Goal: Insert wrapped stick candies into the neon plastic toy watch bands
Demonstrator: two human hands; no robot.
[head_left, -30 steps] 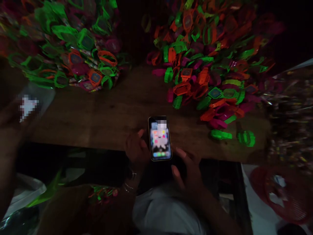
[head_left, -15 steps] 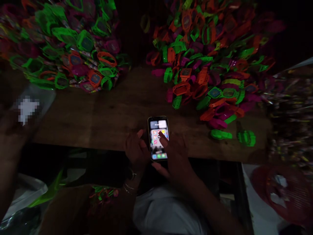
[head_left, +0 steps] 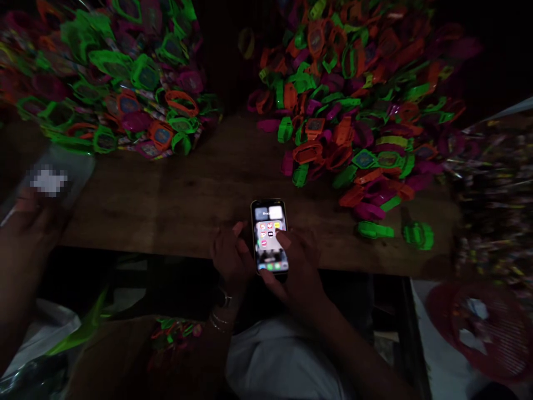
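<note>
A lit smartphone (head_left: 270, 255) lies face up at the near edge of the wooden table, showing a folder of app icons. My right hand (head_left: 297, 258) reaches over it from the right. Its forefinger is at the right side of the screen and its thumb at the lower edge, with no grip on the phone. Close against the phone's left side is my left hand (head_left: 233, 253), its fingers curled in. Whether they hold anything is hidden in the dark. A watch (head_left: 225, 297) and thin bracelets circle the left wrist.
Piles of green, orange and pink toy watches (head_left: 145, 75) (head_left: 316, 125) cover the table's (head_left: 166, 205) far side. Two green toy watches (head_left: 418, 236) lie at right. Another person's hand (head_left: 31, 216) touches a clear plastic bag (head_left: 79, 166). A red basket (head_left: 495, 328) stands lower right.
My right forefinger has shifted from the middle of the screen to its right side, uncovering icons. At left, the other person's hand has moved slightly.
</note>
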